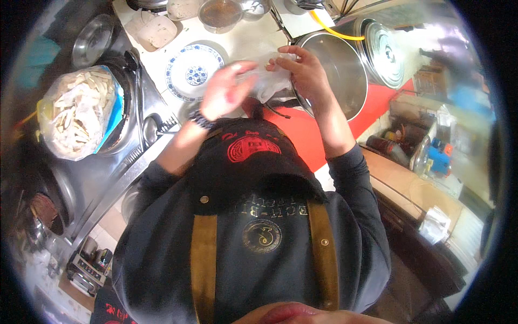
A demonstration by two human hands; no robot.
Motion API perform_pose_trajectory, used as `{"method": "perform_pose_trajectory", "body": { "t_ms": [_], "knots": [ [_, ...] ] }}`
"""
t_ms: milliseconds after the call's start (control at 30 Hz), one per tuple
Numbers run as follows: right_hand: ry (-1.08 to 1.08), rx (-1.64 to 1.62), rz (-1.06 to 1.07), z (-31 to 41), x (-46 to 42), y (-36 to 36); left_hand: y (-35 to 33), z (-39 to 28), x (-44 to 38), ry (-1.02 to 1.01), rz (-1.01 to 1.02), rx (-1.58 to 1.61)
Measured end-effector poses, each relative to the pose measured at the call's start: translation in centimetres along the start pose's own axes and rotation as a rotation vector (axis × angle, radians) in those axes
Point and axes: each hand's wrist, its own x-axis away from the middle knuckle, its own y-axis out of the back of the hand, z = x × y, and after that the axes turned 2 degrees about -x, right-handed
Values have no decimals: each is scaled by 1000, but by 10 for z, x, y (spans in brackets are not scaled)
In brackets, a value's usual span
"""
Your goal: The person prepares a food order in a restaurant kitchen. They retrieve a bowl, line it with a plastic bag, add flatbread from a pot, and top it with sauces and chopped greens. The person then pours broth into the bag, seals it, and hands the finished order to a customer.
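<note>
A crumpled clear plastic bag (270, 83) hangs from my right hand (309, 73), whose fingers pinch its upper part. My left hand (232, 87), blurred and wearing a dark beaded bracelet, is just left of the bag with its fingers spread; whether it touches the bag is unclear. Behind that hand lies a blue-and-white patterned plate (194, 73). A large steel pot (336, 73) stands open right beside my right hand. At the far left, a plastic bag of pale sliced food (79, 113) rests on a dark round pan.
Several containers line the back, among them a steel bowl of brown seasoning (220, 15) and a white tub (158, 32). A yellow hose (336, 30) crosses behind the pot. A steel lid (384, 52) is at the right. Ladles (150, 127) lie along the left metal counter.
</note>
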Motion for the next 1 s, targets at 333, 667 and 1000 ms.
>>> {"method": "perform_pose_trajectory", "body": {
  "t_ms": [333,667,1000],
  "knots": [
    [238,190,262,-30,-30,5,-44,25,-42,273,150,-14],
    [216,-145,279,-42,-43,20,-48,-2,-36,231,38,-275],
    [137,-179,288,-50,-47,21,-46,-6,-35,247,26,-146]
  ]
}}
